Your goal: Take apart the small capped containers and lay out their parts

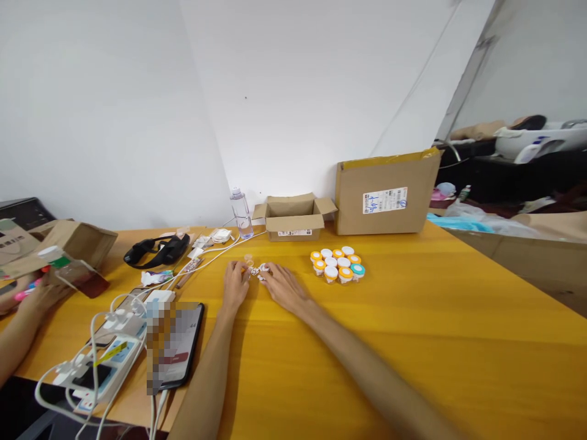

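Observation:
Small white pieces with dark spots [255,271] lie in a little pile between my two hands on the table. My left hand [235,285] is at the left of the pile with its fingers curled together; a bit of orange shows by the fingertips, but what they hold is hidden. From the right, my right hand [285,287] reaches in, fingers stretched out low over the white pieces and touching them. Just behind the pile stands a small clear cup [248,260]. To the right sits a cluster of small clear jars [338,264] with orange, white and teal lids.
At the wall are an open cardboard box [295,227], a big closed carton [385,195] and a clear bottle [241,214]. Leftward lie a phone [181,348], power strips [114,360] with cables, and a black strap [156,251]. Another person's hand [48,290] is at far left.

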`<control>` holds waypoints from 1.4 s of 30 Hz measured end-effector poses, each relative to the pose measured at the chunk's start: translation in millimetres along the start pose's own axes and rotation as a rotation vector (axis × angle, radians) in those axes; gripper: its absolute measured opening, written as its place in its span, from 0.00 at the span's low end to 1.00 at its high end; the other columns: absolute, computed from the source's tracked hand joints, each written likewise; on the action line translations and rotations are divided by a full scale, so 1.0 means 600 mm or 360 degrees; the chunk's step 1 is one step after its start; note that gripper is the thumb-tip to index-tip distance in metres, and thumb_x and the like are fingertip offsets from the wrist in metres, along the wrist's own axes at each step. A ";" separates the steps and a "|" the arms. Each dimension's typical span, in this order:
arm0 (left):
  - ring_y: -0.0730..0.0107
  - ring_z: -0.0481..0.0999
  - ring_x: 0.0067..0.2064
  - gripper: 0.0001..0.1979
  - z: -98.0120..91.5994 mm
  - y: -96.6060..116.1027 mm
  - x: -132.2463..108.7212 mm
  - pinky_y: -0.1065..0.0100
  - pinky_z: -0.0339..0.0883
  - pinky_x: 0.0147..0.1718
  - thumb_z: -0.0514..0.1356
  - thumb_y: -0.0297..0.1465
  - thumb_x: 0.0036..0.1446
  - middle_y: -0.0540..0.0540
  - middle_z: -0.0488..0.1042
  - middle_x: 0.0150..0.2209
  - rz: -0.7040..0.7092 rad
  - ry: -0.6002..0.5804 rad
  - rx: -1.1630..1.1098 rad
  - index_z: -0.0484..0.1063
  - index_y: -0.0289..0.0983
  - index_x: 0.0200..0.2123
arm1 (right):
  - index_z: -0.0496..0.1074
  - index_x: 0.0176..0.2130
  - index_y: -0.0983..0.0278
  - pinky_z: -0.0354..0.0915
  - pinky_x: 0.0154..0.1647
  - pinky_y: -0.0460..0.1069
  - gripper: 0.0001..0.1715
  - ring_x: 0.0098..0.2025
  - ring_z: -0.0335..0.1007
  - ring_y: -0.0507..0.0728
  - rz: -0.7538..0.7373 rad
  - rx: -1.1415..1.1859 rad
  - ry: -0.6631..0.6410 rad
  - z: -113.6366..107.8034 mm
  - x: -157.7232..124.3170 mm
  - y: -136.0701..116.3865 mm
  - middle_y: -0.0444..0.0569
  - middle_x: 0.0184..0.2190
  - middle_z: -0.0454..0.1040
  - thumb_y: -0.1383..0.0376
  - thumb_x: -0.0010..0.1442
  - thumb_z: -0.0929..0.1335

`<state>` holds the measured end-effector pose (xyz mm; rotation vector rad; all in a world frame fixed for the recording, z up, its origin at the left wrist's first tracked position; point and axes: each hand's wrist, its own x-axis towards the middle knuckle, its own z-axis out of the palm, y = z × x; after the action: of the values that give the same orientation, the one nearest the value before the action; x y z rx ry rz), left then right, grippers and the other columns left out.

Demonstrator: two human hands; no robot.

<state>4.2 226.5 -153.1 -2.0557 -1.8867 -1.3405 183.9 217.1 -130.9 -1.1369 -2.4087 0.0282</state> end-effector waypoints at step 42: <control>0.59 0.72 0.44 0.08 0.001 -0.005 0.002 0.56 0.68 0.48 0.54 0.26 0.57 0.44 0.71 0.38 -0.0007 -0.0071 -0.0070 0.73 0.40 0.34 | 0.75 0.40 0.61 0.61 0.55 0.58 0.09 0.58 0.60 0.60 -0.0399 0.0013 0.0046 -0.006 -0.003 -0.002 0.54 0.59 0.66 0.60 0.65 0.67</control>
<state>2.0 228.7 -154.0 -2.1211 -1.8970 -1.3605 185.6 214.7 -128.1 -0.8185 -2.5042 -0.0596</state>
